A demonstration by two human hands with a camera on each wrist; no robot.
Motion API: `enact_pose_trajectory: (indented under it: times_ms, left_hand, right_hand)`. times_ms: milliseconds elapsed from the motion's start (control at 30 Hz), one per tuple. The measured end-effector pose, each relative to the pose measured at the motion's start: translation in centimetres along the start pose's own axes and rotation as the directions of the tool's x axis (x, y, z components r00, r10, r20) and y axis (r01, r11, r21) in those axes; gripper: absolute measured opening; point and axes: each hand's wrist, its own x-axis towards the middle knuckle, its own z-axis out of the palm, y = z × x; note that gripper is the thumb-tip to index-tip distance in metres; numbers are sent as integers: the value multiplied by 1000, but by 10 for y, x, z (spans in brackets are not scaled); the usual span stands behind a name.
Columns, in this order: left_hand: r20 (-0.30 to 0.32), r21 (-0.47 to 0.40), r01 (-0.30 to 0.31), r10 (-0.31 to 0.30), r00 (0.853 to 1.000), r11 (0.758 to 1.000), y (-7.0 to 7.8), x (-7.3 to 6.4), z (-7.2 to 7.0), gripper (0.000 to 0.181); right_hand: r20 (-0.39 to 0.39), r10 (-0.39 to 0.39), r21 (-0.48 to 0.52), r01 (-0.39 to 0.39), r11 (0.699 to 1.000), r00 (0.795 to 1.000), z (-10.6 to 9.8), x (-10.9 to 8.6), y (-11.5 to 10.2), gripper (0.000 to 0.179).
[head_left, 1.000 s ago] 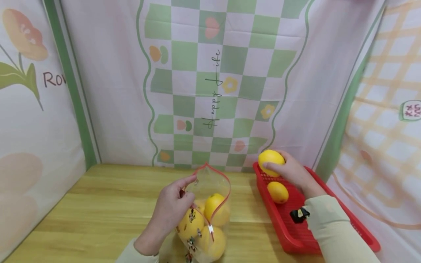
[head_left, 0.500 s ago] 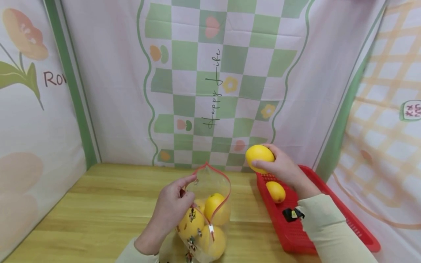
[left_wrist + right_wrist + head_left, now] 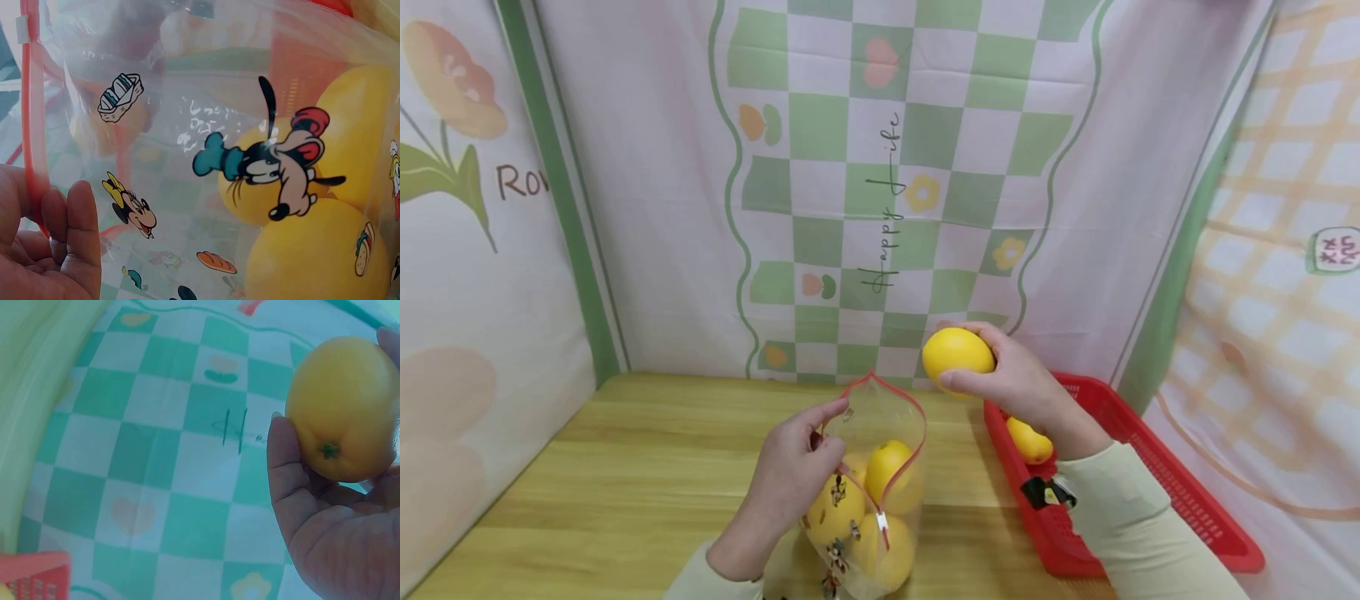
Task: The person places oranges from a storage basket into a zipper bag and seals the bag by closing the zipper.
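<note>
Nearest the wearer, the pale left sleeve [image 3: 718, 579] comes in at the bottom edge, and the left hand [image 3: 790, 462] reaches out of it; its thumb and fingers are curled and pinch the red zip edge of a clear plastic bag [image 3: 880, 421], holding the mouth apart; a white slider [image 3: 882, 522] sits low on that edge. The bag stands on the table with several yellow fruits [image 3: 887, 554] piled in its lower part, touching one another; from the left wrist, its wall shows printed cartoon heads, a loaf and a sandwich.

To the right, the other pale sleeve [image 3: 1142, 517], with a black strap [image 3: 1048, 492] near its cuff, crosses over a red basket [image 3: 1093, 404]; the right hand [image 3: 1026, 379] is clamped round a yellow fruit [image 3: 957, 358], its thumb on the near side and its fingers on the far side; this fruit is in the air above the table, up and to the right of the bag's mouth, near it but apart, and outside the basket; from the right wrist, its small green stem end faces the camera. Another yellow fruit, the basket fruit [image 3: 1030, 442], lies against the left wall inside the basket, partly hidden by the wrist.

Beneath everything spreads a wood-grain table [image 3: 647, 467]; behind it hangs a green-and-white checked cloth [image 3: 816, 125] lettered "Happy Life".
</note>
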Motion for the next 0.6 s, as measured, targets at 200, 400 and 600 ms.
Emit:
enact_pose_trajectory:
  times_ms: [200,400,600]
  left_hand:
    - [2,8,1,-1,1000,1000,0,0,1,53]
    - [1,15,0,0,1000,1000,1,0,2,53]
    - [0,16,-7,7,1000,1000,2,0,3,53]
  right_hand:
    - [17,-46,11,46,999,999,9,-1,-13,67]
    - [33,-68,7,68,998,997,17,-4,-26,67]
    - [22,-104,-23,104,994,994,27,-6,-37,69]
